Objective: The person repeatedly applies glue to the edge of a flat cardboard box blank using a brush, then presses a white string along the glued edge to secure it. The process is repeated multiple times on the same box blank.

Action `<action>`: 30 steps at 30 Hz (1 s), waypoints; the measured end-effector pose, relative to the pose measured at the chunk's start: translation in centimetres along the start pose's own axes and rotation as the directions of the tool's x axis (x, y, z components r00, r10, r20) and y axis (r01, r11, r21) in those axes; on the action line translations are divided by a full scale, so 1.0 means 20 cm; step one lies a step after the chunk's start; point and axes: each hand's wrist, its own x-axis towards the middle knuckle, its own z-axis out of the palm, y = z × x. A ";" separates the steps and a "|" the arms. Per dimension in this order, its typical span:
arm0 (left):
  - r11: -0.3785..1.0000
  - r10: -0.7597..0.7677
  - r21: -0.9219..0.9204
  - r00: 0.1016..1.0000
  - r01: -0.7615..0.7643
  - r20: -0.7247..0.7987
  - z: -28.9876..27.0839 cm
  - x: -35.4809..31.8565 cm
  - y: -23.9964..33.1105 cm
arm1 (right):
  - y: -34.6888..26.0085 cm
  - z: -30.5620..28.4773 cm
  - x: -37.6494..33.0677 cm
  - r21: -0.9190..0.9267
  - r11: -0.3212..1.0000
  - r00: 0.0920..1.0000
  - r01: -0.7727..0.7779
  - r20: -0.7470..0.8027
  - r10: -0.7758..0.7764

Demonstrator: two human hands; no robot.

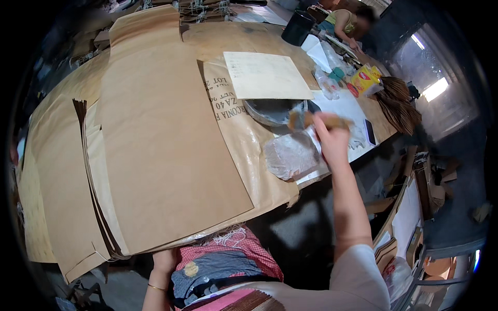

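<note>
1. In the head view, one large brown paper sheet (161, 140) is lying flat across the middle of the table (363, 106), on top of a stack of similar brown sheets (52, 171) that is fanning out at the left edge.
2. The right hand (332, 137) is reaching out to the right side of the table, its fingers closing around one blurred brown brush-like thing (311, 120). The brush-like thing is hovering just over the rim of one round dark dish (270, 110).
3. One pale sheet of paper (264, 75) is lying just beyond the dish, partly covering its far edge.
4. One clear plastic bag (293, 154) is sitting on the near right of the table, just left of the right hand.
5. The left hand (165, 262) is hanging low at the near table edge, under the overhanging brown sheets; whether it is gripping anything, I cannot tell.
6. One dark cup (298, 27) is standing at the far end.
7. One yellow packet (364, 79) is lying at the far right, with one bundle of brown fibres (397, 103) beside it.
8. One other person (345, 20) is working at the far end.
</note>
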 end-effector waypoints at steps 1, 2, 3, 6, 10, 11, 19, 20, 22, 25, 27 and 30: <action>1.000 0.005 -0.028 1.000 -0.005 -0.008 -0.01 0.03 0.01 | 0.06 0.03 0.13 -0.028 0.999 0.996 -0.017 0.087 0.019; 1.000 -0.004 -0.027 1.000 0.004 -0.014 -0.03 0.05 0.03 | 0.16 0.10 0.23 -0.015 0.991 0.989 -0.130 0.065 0.131; 1.000 -0.018 -0.026 1.000 0.017 -0.025 -0.05 0.07 0.06 | 0.30 0.17 0.34 -0.017 0.978 0.977 -0.206 0.045 0.207; 1.000 -0.005 -0.013 0.999 0.004 -0.036 -0.07 0.07 0.07 | 0.40 0.27 0.42 -0.270 0.921 0.952 -0.280 0.047 0.303; 0.994 0.100 0.050 0.994 -0.098 -0.044 -0.11 -0.06 0.06 | 0.34 0.22 0.40 -0.176 0.972 0.987 -0.159 -0.020 0.158; 0.992 0.122 0.030 0.991 -0.120 -0.062 -0.19 -0.06 0.12 | 0.31 0.20 0.40 -0.159 0.974 0.987 -0.163 -0.041 0.158; 0.932 -0.134 -0.336 0.990 0.139 0.040 -0.38 -0.14 0.29 | 0.28 0.21 0.51 -0.488 0.863 0.984 -0.131 0.043 0.173; 0.943 -0.086 -0.322 0.996 0.085 0.012 -0.40 -0.16 0.29 | 0.24 0.22 0.53 -0.580 0.814 0.999 -0.034 0.014 0.052; 0.957 -0.007 -0.289 0.999 -0.003 -0.033 -0.44 -0.20 0.29 | 0.02 0.19 0.49 -0.678 0.731 0.995 0.078 0.012 -0.095; 0.999 -0.039 -0.009 0.994 0.039 -0.101 -0.48 -0.24 0.29 | -0.16 0.28 0.15 0.051 0.995 0.996 0.090 -0.024 -0.089; 0.993 0.026 0.116 0.985 -0.006 -0.173 -0.54 -0.22 0.28 | -0.31 0.38 -0.23 0.256 0.967 0.990 0.017 0.130 -0.052; 0.999 0.043 0.022 0.980 -0.040 -0.193 -0.60 -0.25 0.22 | -0.50 0.51 -0.75 0.277 0.941 0.870 -0.194 0.493 0.035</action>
